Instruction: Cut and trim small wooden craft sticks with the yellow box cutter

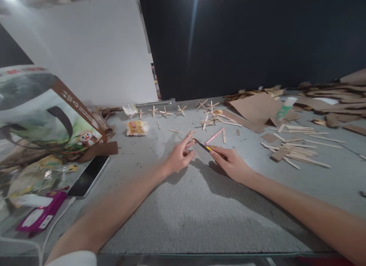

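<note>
Pinching a black-and-yellow tool [202, 145] in the right fingers [219, 149], with its dark tip right at the bent left fingers [186, 138], too small a spot to tell any grip there. Visible just beyond the right fingers on the grey table [177, 220]: a pink stick [215, 136] and a short wooden piece [224, 136]; farther out, crossed wooden sticks [181, 111]; well right of the fingers, loose sticks [303, 153].

Held piece [193, 137] too small to tell, bag [42, 105] cropped
</note>
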### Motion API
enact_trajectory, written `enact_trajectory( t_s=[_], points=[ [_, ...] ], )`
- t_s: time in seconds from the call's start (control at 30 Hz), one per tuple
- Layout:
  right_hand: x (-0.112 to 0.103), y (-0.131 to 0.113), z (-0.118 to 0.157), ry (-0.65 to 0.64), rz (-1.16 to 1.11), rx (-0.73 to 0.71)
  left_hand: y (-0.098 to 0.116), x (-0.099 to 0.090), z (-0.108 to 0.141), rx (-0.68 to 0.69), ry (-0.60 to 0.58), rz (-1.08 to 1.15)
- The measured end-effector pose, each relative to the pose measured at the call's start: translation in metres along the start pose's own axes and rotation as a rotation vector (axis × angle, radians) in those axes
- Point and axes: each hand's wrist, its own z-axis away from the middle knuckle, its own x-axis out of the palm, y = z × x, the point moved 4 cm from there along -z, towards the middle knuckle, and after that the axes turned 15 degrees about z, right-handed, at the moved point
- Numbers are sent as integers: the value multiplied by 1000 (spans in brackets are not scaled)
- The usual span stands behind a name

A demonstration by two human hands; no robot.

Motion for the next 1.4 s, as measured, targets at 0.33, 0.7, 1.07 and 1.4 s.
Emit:
enact_trajectory(
  t_s=[0.33, 0.7, 1.07, 1.4],
  points=[
    [-2, 8, -5, 2, 83, -1, 6, -1, -1, -81, -7, 109],
    [-5, 7, -7, -36, 126, -4, -3, -4, -4, -129, -20, 223],
    [-6, 3, -6, -52, 94, 0, 2, -2, -5, -166, -3, 238],
    [-6, 2, -6, -77, 70, 15, -1, -2, -5, -163, -17, 198]
  ],
)
